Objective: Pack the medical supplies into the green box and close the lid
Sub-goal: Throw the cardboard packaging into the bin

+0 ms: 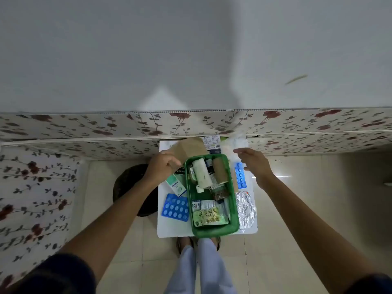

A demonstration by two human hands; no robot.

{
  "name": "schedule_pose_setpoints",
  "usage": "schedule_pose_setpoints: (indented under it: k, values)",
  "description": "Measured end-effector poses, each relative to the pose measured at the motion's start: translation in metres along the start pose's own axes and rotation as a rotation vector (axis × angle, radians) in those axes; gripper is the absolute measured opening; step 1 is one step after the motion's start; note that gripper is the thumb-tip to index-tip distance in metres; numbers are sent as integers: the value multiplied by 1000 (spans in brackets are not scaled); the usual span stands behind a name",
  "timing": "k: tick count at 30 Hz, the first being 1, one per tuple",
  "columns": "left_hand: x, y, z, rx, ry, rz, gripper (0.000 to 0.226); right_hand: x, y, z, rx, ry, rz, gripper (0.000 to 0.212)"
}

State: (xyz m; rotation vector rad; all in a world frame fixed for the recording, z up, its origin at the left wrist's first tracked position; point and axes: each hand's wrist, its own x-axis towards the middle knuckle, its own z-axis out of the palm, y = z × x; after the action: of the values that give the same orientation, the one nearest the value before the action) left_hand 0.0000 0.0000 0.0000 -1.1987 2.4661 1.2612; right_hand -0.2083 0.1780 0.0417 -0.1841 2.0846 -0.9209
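Note:
The green box (233,217) stands open on a small white table (169,230). Inside lie a white bandage roll (202,174), a tan bandage roll (220,170), small bottles and pill strips (209,216). My left hand (162,167) is shut on a brown paper bag (188,148) held just left of the box's far end. My right hand (253,161) hovers with fingers apart beyond the box's far right corner, holding nothing. A blue blister pack (175,207) and a green-white carton (176,185) lie left of the box. Another blue blister pack (240,176) and a foil strip (246,211) lie on its right.
A clear plastic packet (236,141) and a printed carton (212,143) sit at the table's far edge against a floral-papered ledge (106,126). A dark round object (131,187) stands on the floor left of the table. My feet (198,242) are under its near edge.

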Motion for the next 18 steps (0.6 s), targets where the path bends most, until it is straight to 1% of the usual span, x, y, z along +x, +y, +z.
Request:
schedule_pose_setpoints:
  k: [2,3,5,7,8,9,10,11,13,15,16,18]
  values:
    - [20,-23,14,135,-155,124,35,20,-1,10,-142,-54,-83,27]
    - [27,-35,19,222,-230,168,34,29,-3,16,-192,-86,-84,31]
    - [35,-42,27,385,-365,169,35,52,-2,32,-312,-141,-34,40]
    - [39,-39,31,540,-411,154,38,73,4,43,-467,-146,20,50]
    - [40,-37,33,598,-408,132,40,86,10,48,-528,-163,36,53]
    - [40,-35,35,629,-402,150,42,92,13,50,-538,-160,65,56]
    - [40,-35,36,640,-381,164,45,96,14,51,-540,-137,70,56]
    - [38,-36,37,592,-342,183,48,94,13,48,-516,-85,67,53]
    - [32,-32,34,358,-185,199,52,87,12,42,-463,79,-40,43]
    - [26,-26,28,140,30,197,50,70,6,33,-398,248,-271,33]
    - [23,-22,24,90,136,187,49,60,3,31,-350,308,-383,29]
    - [15,-18,13,30,337,151,44,38,-10,31,-261,359,-548,25]
